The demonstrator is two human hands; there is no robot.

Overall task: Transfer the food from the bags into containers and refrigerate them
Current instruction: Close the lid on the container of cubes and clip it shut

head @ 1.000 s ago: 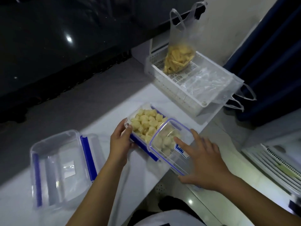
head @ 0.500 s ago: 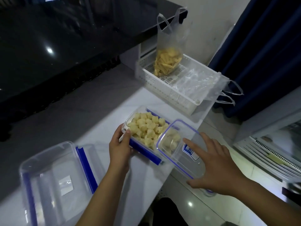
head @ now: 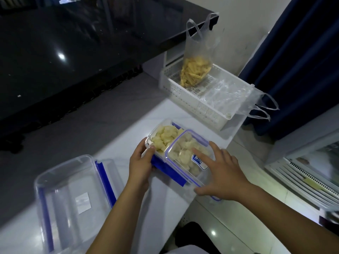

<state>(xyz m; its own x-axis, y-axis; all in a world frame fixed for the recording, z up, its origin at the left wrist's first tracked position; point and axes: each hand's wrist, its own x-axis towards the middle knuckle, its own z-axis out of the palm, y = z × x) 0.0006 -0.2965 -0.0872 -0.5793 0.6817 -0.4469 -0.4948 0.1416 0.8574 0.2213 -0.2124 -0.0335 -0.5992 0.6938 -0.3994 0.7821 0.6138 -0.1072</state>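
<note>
A clear container (head: 153, 133) with blue clips sits near the counter's edge, filled with pale yellow food chunks (head: 166, 136). My left hand (head: 140, 164) grips its near left corner. A clear lid (head: 185, 156) with a blue rim lies tilted over the container's right half. My right hand (head: 222, 173) rests flat on the lid with spread fingers and the thumb at its near edge. A plastic bag of yellow food strips (head: 195, 70) stands in a white basket (head: 205, 110). An empty clear bag (head: 238, 96) lies over the basket's right end.
A second empty clear container (head: 71, 195) with blue clips lies at the near left of the white counter (head: 128, 125). A black glossy tabletop (head: 73, 43) rises behind. A fridge with its door open (head: 308, 173) shows at the right, beside a dark blue curtain (head: 302, 61).
My right hand has slid the lid further left over the container, so it covers more of the food. The left hand has kept its hold on the corner.
</note>
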